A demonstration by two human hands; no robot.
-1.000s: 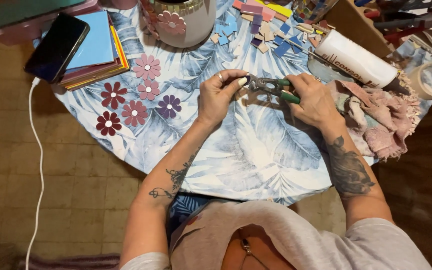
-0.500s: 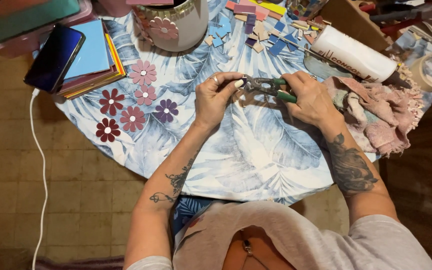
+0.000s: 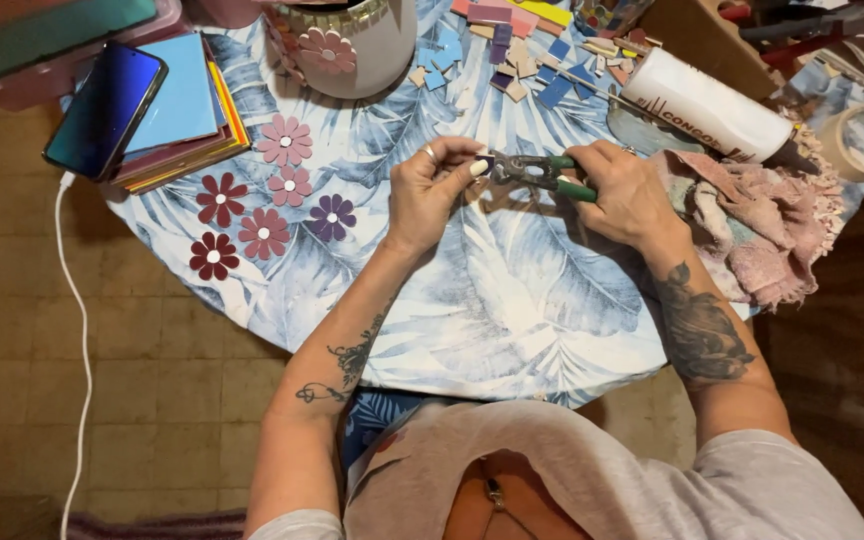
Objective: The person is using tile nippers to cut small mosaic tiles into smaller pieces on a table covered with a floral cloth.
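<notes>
Round table under a blue-and-white leaf-print cloth [image 3: 512, 310], both hands meeting above its middle.

Right hand [image 3: 627, 195] is closed round green-handled metal nippers [image 3: 537, 172], lying crosswise, jaws toward the left hand [image 3: 432, 190], whose pinched fingertips [image 3: 476, 168] hold a small piece there, too tiny to identify.

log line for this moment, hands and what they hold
left hand: pinching small tile piece at nipper head | right hand: gripping green-handled nippers | surface: leaf-print tablecloth | nearby: mosaic flowers, pink cloth
</notes>
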